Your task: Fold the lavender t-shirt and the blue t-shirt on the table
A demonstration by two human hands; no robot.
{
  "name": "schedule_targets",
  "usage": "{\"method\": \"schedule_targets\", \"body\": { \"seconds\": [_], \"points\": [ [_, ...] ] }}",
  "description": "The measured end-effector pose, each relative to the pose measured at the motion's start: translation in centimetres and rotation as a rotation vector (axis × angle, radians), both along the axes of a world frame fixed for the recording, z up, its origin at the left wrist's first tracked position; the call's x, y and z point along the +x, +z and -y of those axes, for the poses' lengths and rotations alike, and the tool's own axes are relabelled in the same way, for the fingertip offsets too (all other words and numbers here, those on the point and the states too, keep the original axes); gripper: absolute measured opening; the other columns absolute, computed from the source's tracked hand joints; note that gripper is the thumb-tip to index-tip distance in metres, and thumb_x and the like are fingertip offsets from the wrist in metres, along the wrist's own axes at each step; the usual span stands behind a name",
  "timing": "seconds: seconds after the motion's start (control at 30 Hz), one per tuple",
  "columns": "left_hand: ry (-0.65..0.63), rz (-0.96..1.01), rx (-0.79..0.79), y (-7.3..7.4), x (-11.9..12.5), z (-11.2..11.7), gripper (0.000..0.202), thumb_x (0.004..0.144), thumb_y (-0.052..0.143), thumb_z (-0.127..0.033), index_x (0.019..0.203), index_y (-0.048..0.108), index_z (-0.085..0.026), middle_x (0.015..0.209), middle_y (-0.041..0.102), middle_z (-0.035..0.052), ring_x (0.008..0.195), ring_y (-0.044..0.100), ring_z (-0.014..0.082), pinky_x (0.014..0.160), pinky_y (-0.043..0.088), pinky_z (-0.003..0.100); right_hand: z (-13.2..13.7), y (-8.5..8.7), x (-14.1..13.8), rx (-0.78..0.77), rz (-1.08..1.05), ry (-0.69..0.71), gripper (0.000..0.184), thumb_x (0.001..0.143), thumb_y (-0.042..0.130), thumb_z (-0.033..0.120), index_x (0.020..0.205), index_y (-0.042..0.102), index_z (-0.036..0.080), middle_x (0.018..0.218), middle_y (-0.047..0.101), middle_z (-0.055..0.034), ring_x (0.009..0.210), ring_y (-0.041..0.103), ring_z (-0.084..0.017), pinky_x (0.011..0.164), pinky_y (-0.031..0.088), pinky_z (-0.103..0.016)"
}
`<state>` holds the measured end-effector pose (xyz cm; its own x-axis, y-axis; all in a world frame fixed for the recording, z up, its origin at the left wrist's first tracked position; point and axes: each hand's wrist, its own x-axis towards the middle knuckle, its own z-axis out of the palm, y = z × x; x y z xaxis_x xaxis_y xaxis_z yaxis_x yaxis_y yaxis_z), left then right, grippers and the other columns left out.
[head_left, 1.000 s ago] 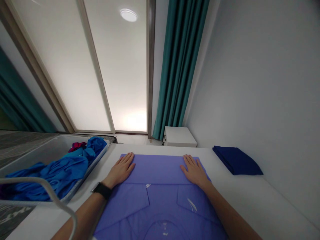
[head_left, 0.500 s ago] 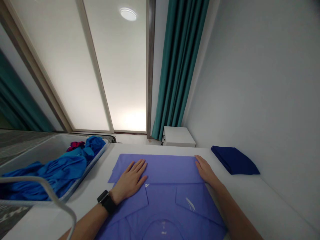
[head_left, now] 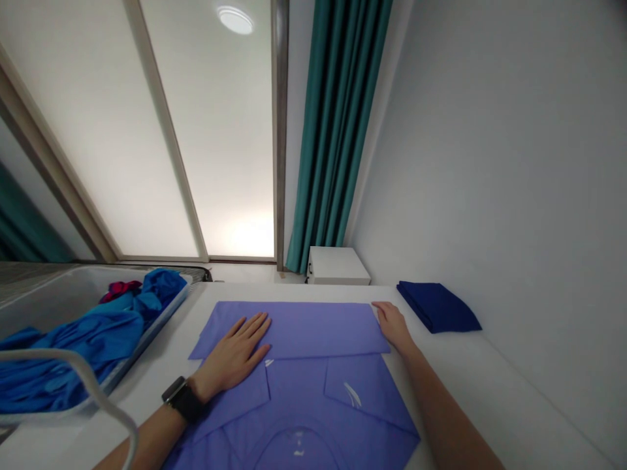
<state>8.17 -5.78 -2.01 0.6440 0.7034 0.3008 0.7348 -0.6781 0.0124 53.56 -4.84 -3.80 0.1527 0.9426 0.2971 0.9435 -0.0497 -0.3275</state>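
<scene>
A white counter (head_left: 490,385) runs across the lower part of the view, and a grey wall (head_left: 490,163) is seen to the right of it. Beyond its far edge stand tall frosted panels (head_left: 210,130) in metal frames, a teal curtain (head_left: 333,130) and a low white cabinet (head_left: 337,266); a round ceiling light (head_left: 235,19) is seen at the top. To the left of the counter, a grey plastic basket (head_left: 161,300) is heaped with bright blue clothes (head_left: 93,333) and a small red garment (head_left: 120,290), while a folded navy cloth (head_left: 437,307) is placed at the far right of the counter, near the wall. A periwinkle-blue collared shirt (head_left: 294,326) is laid flat in the middle of the counter, with a wide folded band across its far end and angled panels meeting near its centre. The left hand (head_left: 230,359), with a black wristwatch (head_left: 181,398) on its wrist, is pressed on the band, its fingers (head_left: 252,329) spread. The right hand (head_left: 392,326) rests at the band's right end, its fingers (head_left: 382,312) held together and flat. The collar is cut off by the lower edge of the view, and a pale curved cord (head_left: 83,378) crosses the basket's near corner. The small white marks on the shirt are too small to make out.
</scene>
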Motion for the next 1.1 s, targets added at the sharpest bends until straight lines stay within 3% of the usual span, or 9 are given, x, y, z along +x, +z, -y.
{"method": "schedule_targets", "body": {
  "seconds": [0.2, 0.33, 0.47, 0.7, 0.97, 1.1],
  "points": [
    [0.002, -0.010, -0.024, 0.1, 0.0, -0.1, 0.057, 0.099, 0.034, -0.050, 0.150, 0.031, -0.024, 0.153, 0.036, 0.0058, 0.140, 0.035, 0.0219, 0.116, 0.029, 0.044, -1.3, 1.2, -0.6, -0.062, -0.004, -0.054, 0.039, 0.094, 0.033, 0.025, 0.113, 0.067, 0.022, 0.115, 0.064, -0.0080, 0.109, 0.055, -0.023, 0.094, 0.040, -0.038],
    [0.001, 0.005, -0.019, 0.1, 0.0, -0.1, 0.056, 0.100, 0.035, -0.049, 0.150, 0.032, -0.025, 0.153, 0.036, 0.0056, 0.140, 0.036, 0.0215, 0.116, 0.028, 0.043, -2.3, 2.0, -1.1, -0.122, -0.007, 0.005, 0.028, 0.091, 0.045, 0.030, 0.105, 0.069, 0.025, 0.112, 0.063, -0.0057, 0.109, 0.053, -0.022, 0.093, 0.037, -0.036],
    [-0.004, 0.011, -0.026, -0.1, -0.1, -0.1, 0.055, 0.100, 0.035, -0.048, 0.150, 0.031, -0.026, 0.153, 0.035, 0.0055, 0.140, 0.035, 0.0214, 0.116, 0.028, 0.043, -3.1, 2.6, -1.3, -0.143, -0.029, 0.070, 0.019, 0.088, 0.050, 0.026, 0.090, 0.068, 0.019, 0.103, 0.065, -0.0059, 0.101, 0.055, -0.020, 0.087, 0.039, -0.031],
    [0.005, -0.006, -0.024, 0.1, 0.0, 0.0, 0.055, 0.100, 0.036, -0.048, 0.150, 0.032, -0.024, 0.153, 0.036, 0.0054, 0.140, 0.035, 0.0219, 0.116, 0.029, 0.044, -3.0, 2.1, -0.7, -0.115, -0.097, 0.023, 0.024, 0.088, 0.044, 0.021, 0.103, 0.062, 0.015, 0.090, 0.068, -0.0072, 0.083, 0.060, -0.018, 0.076, 0.042, -0.027],
    [-0.002, 0.016, -0.041, -0.1, -0.1, -0.1, 0.056, 0.100, 0.036, -0.048, 0.150, 0.031, -0.025, 0.153, 0.035, 0.0058, 0.140, 0.035, 0.0219, 0.116, 0.029, 0.043, -1.1, 2.0, 0.3, -0.130, -0.170, -0.028, 0.027, 0.086, 0.041, 0.020, 0.079, 0.067, 0.020, 0.088, 0.072, -0.0055, 0.085, 0.065, -0.018, 0.074, 0.044, -0.026],
    [0.007, 0.020, -0.045, -0.1, -0.1, -0.1, 0.056, 0.099, 0.036, -0.049, 0.150, 0.031, -0.026, 0.152, 0.037, 0.0052, 0.139, 0.036, 0.0221, 0.116, 0.029, 0.043, -1.2, 1.8, -0.6, -0.128, -0.177, -0.076, 0.023, 0.087, 0.046, 0.029, 0.078, 0.066, 0.021, 0.079, 0.071, -0.0037, 0.075, 0.063, -0.018, 0.068, 0.043, -0.026]
  ]
}}
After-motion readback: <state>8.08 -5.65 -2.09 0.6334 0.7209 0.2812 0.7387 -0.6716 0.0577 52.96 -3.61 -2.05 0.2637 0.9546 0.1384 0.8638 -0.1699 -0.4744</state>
